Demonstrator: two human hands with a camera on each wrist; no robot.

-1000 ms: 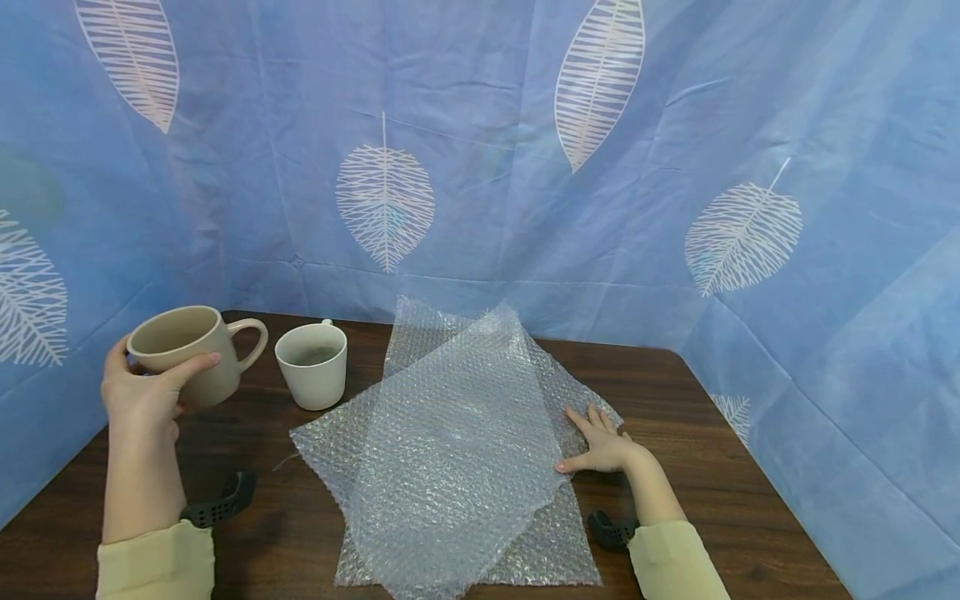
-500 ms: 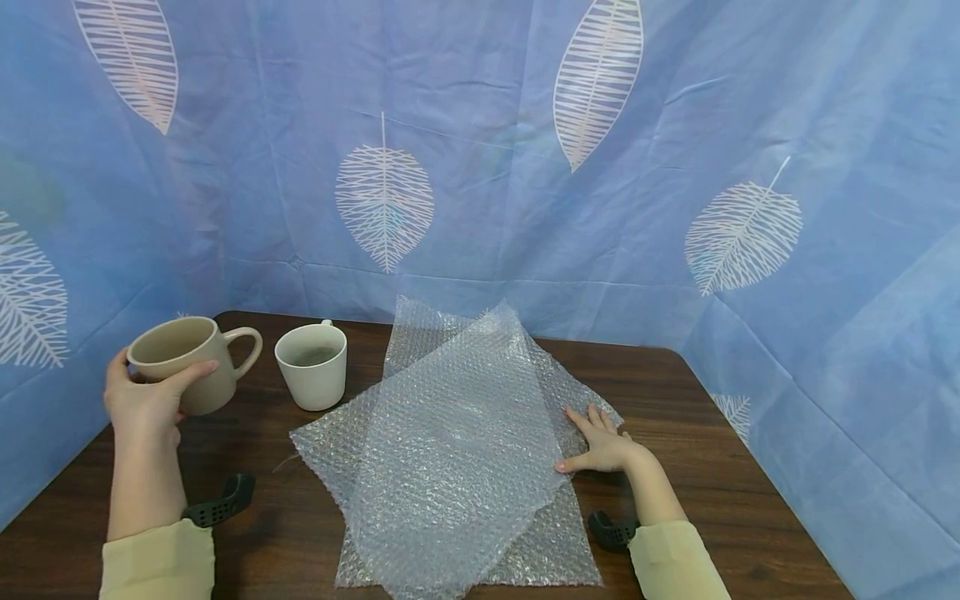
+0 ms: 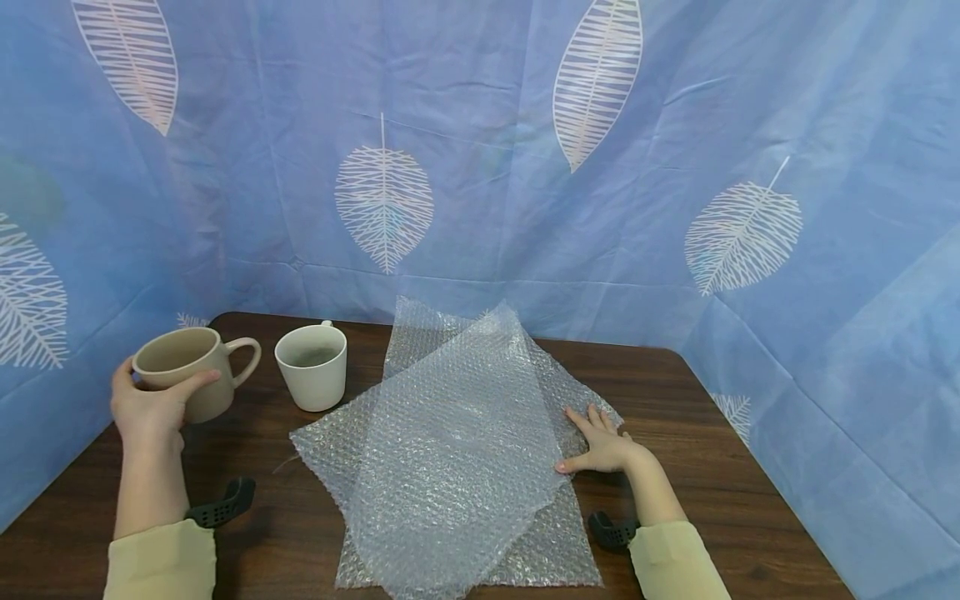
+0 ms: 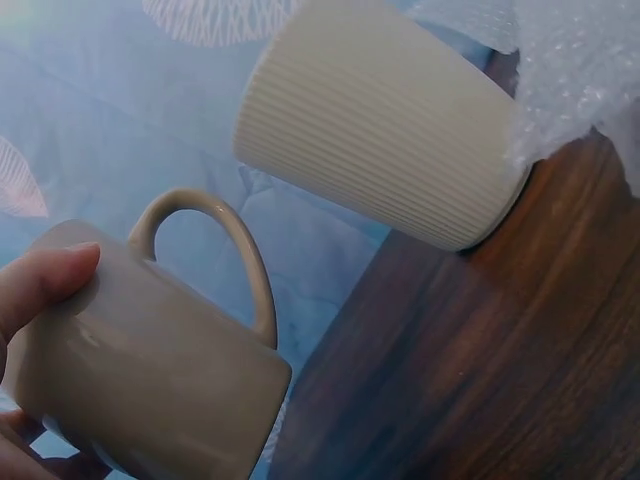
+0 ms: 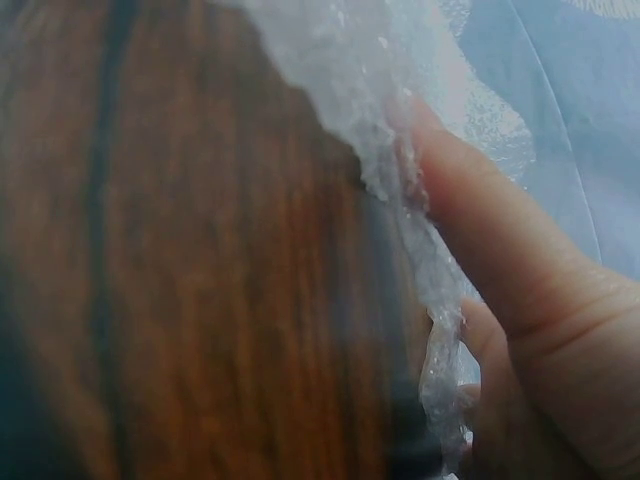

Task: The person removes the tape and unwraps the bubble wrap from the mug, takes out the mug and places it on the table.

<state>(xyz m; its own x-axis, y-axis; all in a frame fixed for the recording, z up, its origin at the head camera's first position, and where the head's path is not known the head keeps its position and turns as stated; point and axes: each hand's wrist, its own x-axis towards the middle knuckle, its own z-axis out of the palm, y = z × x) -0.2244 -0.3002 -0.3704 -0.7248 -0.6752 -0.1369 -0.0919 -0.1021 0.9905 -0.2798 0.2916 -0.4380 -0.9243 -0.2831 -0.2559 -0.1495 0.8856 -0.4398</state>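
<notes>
My left hand (image 3: 150, 412) grips a beige mug (image 3: 208, 385) round its body, thumb on the near side, at the table's left. The mug's handle points right, and in the left wrist view the beige mug (image 4: 150, 370) appears tilted, apart from the table. To its right stands a white mug (image 3: 313, 371); its ribbed side shows in the left wrist view. Two sheets of bubble wrap (image 3: 457, 450) lie crossed over each other in the middle. On their right edge rests my right hand (image 3: 603, 446), fingers spread. The right wrist view shows its thumb (image 5: 490, 220) against the wrap's edge.
A dark brown wooden table (image 3: 675, 483) bears everything. Blue cloth (image 3: 480, 167) with white leaf prints hangs behind and at both sides. The white mug's base is close to the wrap's left corner.
My left hand has lowered the beige mug slightly, towards the table. The right hand, the bubble wrap and the white mug have stayed where they were.
</notes>
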